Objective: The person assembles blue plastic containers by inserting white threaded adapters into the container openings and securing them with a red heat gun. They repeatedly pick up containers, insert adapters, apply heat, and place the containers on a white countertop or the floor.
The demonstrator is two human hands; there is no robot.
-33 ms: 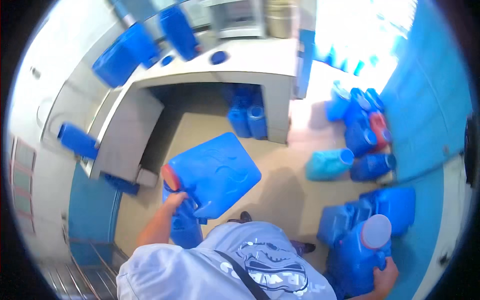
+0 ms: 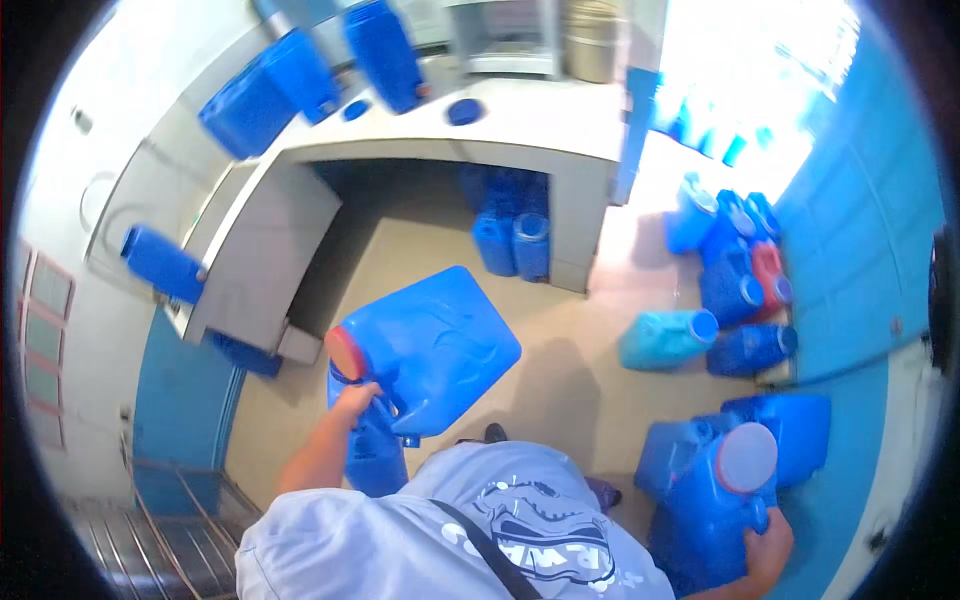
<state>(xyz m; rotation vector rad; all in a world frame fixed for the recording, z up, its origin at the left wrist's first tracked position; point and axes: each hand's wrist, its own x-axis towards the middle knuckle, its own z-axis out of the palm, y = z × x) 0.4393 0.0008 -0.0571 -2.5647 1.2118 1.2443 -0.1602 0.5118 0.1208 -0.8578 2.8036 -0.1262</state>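
My left hand [image 2: 357,402] is closed round the handle of a large blue jerrycan [image 2: 455,345], which is tilted on its side with its red cap [image 2: 345,352] toward the left. Below that hand hangs or stands another blue jerrycan [image 2: 376,462], partly covered; whether the same fingers hold it, I cannot tell. At the lower right, my right hand [image 2: 768,550] grips the handle of a blue jerrycan [image 2: 700,535] with a pale, red-rimmed cap [image 2: 747,457]. Its lower part runs out of sight beside my shirt.
Several blue jerrycans [image 2: 780,430] stand by the right wall, with a teal jerrycan [image 2: 665,340] and a red one [image 2: 768,275] farther off. A white counter [image 2: 540,125] bears jerrycans and loose blue caps [image 2: 465,111]. Metal rack bars [image 2: 165,520] are at lower left.
The room has shifted slightly rightward in view, with the counter farther right. Both hands keep their grip on the jerrycans and have barely moved.
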